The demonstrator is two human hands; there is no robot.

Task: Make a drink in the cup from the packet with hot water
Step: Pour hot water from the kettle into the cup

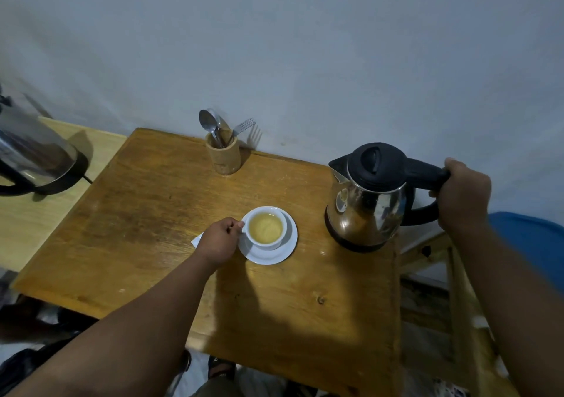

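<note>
A white cup (265,227) full of pale yellow liquid stands on a white saucer (285,251) in the middle of the wooden table (152,213). My left hand (220,241) pinches the cup's handle on its left side. Under that hand a corner of a white packet (197,240) peeks out. At the table's right edge stands a steel kettle (366,201) with a black lid, upright, spout toward the cup. My right hand (462,193) grips its black handle.
A wooden holder (222,154) with spoons and a fork stands at the back by the wall. A second steel kettle (33,155) sits on a paler table to the left. A wooden chair frame (451,274) is at the right.
</note>
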